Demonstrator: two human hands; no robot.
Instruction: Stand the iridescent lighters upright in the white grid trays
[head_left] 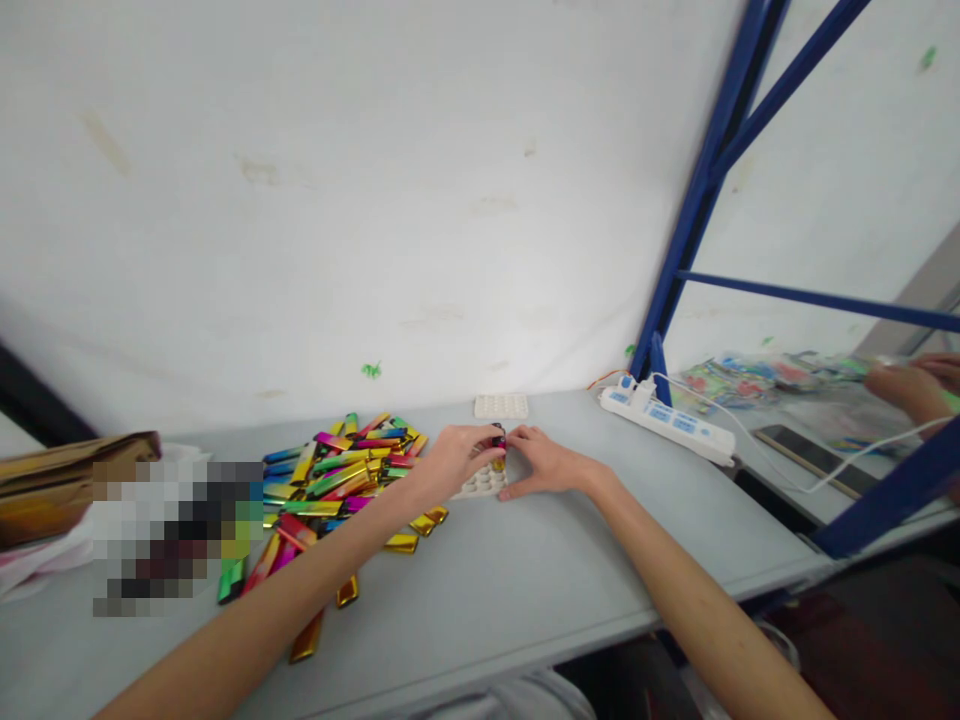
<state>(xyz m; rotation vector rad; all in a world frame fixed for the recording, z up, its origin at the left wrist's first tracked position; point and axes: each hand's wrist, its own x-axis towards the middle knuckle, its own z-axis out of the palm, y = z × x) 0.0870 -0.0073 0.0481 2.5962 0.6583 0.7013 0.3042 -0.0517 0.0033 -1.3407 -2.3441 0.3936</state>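
Near the middle of the table, my left hand [457,462] is closed on a small shiny lighter-shaped piece [499,450], with a dark top and a golden lower part. The piece stands roughly upright over a white tray with rows of round holes [480,483]. From the other side comes my right hand [551,462], its thumb and fingers spread apart. Its fingertips are close to the piece, and the thumb lies by the tray's near right corner. Left of the tray lies a loose pile of flat metallic-coloured pieces [337,480], partly behind my left forearm.
A second white holed tray [501,406] lies by the wall. To the right are a power strip [667,425] with cables and a blue metal frame [697,200]. Beyond it, another person's hands [911,390] are near plastic bags and a phone [814,458]. A cardboard box [67,480] stands left.
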